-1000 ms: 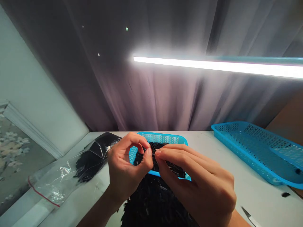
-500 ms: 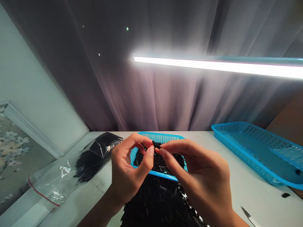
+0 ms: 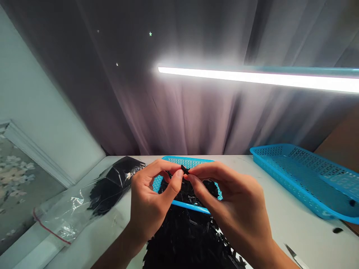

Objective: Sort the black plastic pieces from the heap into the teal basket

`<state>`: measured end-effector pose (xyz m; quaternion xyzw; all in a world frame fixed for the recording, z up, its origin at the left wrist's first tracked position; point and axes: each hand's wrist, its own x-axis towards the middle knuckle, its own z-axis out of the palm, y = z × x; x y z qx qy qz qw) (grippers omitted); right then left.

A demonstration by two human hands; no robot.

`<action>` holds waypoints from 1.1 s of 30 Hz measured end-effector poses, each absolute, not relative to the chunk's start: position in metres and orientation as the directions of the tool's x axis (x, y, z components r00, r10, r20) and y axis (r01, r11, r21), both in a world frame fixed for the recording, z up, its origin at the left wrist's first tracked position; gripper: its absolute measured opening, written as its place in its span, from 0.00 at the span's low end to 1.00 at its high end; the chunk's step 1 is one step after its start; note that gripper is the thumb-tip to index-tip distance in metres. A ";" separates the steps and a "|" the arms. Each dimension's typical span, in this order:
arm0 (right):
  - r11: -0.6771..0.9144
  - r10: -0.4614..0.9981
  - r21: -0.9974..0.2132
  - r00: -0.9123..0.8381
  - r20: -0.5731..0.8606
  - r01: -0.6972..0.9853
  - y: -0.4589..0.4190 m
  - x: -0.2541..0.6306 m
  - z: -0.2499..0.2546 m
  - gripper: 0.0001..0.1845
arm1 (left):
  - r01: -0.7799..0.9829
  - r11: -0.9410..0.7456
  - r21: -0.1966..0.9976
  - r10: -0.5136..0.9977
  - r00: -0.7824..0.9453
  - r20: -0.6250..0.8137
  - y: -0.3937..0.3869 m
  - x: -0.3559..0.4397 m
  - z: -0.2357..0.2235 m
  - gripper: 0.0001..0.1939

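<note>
My left hand (image 3: 150,200) and my right hand (image 3: 232,205) meet above the table, both pinching one small black part (image 3: 184,170) between thumb and fingertips. Right behind the hands lies a small blue perforated basket (image 3: 190,163) holding several black parts. In front of it, under my wrists, a heap of loose black parts (image 3: 185,239) covers the table.
A clear plastic bag (image 3: 84,198) with black parts lies at the left. A larger blue basket (image 3: 308,179) stands at the right. A metal tool tip (image 3: 293,254) and a stray black part (image 3: 337,230) lie at the lower right. A grey curtain and a light bar hang behind.
Both hands have risen slightly above the small basket. My right hand's fingers have drawn back from a flat reach into a tight pinch on the small black part.
</note>
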<state>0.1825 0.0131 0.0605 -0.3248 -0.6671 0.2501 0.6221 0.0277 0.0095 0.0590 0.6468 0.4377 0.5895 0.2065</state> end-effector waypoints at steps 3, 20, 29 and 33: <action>0.665 0.744 -0.737 -0.020 0.668 0.124 0.013 0.184 0.060 0.05 | 0.294 -0.526 0.798 0.818 -0.082 0.569 0.010 0.028 0.058 0.05; 0.607 0.794 -0.787 -0.045 0.606 0.109 0.015 0.181 0.060 0.05 | 0.392 -0.499 0.773 0.809 -0.108 0.578 0.010 0.029 0.056 0.04; 0.182 0.949 -0.944 -0.202 0.242 -0.276 0.019 0.185 0.061 0.04 | 0.272 -0.490 0.828 0.846 -0.081 0.527 0.007 0.030 0.059 0.04; 0.102 0.946 -0.937 -0.258 0.195 -0.335 0.019 0.186 0.061 0.05 | 0.154 -0.434 0.888 0.894 -0.050 0.446 0.010 0.029 0.061 0.06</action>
